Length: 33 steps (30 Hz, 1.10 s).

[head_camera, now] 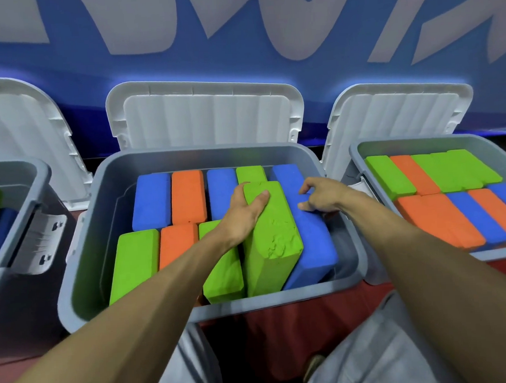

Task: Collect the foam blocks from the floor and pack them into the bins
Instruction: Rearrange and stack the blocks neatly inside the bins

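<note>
A grey middle bin [80, 249] stands in front of me, packed with blue, orange and green foam blocks. A chipped green block [274, 240] stands tilted on its edge at the bin's right side. My left hand [245, 212] grips its far end, thumb on top. Beside it leans a blue block [313, 247] against the bin's right wall. My right hand [317, 196] curls its fingers over that blue block's far end. Back-row blocks are partly hidden behind the hands.
A second grey bin [359, 152] on the right holds green, orange and blue blocks. A third bin [38, 186] on the left shows a green block. White lids [205, 114] stand open against a blue wall. Red floor lies below, with my knees near the middle bin.
</note>
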Tool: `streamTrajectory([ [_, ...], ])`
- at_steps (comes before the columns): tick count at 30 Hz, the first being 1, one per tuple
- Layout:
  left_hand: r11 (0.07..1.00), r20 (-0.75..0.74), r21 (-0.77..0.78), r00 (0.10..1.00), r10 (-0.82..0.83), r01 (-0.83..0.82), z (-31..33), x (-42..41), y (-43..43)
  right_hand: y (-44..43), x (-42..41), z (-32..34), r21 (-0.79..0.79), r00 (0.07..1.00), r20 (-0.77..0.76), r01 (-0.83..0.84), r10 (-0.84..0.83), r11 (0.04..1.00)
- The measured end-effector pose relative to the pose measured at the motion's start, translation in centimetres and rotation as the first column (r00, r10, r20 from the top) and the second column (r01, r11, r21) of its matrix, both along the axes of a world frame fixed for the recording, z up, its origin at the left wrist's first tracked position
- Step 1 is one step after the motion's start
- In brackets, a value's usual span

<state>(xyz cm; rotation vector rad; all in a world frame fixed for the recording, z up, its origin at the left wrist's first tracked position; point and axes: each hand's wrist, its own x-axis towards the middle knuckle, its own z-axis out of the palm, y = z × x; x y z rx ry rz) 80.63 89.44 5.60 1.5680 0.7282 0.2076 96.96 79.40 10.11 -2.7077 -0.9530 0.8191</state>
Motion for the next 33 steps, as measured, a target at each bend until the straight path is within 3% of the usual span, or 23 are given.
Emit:
streamTrajectory([
  [3,0.999,0.007,0.036,1.000,0.007,-0.008,0.1,0.4,-0.3,0.3,0.4,0.7,0.049,0.994,0.101,0.030,-0.035,0.998],
  [6,0.998,-0.021,0.068,1.000,-0.002,0.003,-1.6,-0.6,-2.0,0.6,0.0,1.1,0.076,0.996,0.079,0.042,-0.048,0.996],
  [9,0.989,-0.066,0.138,0.997,-0.052,0.060,-3.5,-1.8,-3.5,0.3,-0.3,0.6,-0.064,0.998,0.058,-0.031,0.035,0.997],
  [10,0.968,-0.117,0.238,0.992,-0.047,0.074,-3.9,-1.8,-3.4,0.3,-0.4,0.4,-0.091,0.997,0.064,-0.047,0.053,0.995],
  [12,0.800,-0.325,0.577,0.945,0.041,0.163,-4.3,-1.3,-2.4,0.3,-0.4,0.0,-0.081,0.995,0.073,-0.054,0.060,0.995],
  [14,0.645,-0.477,0.711,0.866,0.151,0.279,-4.0,-1.4,-1.4,0.4,-0.5,-0.3,-0.045,0.995,0.076,-0.055,0.058,0.997],
  [17,0.638,-0.548,0.684,0.826,0.128,0.355,-3.8,-2.0,-0.3,0.5,-0.3,-1.0,-0.003,0.989,0.125,-0.080,0.079,0.997],
  [23,0.662,-0.540,0.626,0.842,-0.011,0.411,-2.8,0.2,1.6,1.8,0.5,-3.6,0.152,0.975,0.209,-0.107,0.074,0.983],
  [26,0.634,-0.531,0.656,0.847,0.002,0.410,-3.8,1.2,1.0,2.7,-0.3,-5.2,0.116,0.976,0.188,-0.138,0.115,0.984],
  [33,0.571,-0.525,0.708,0.851,0.030,0.416,-5.4,2.3,0.5,3.7,0.8,-7.0,0.017,0.994,0.096,0.047,-0.048,0.999],
])
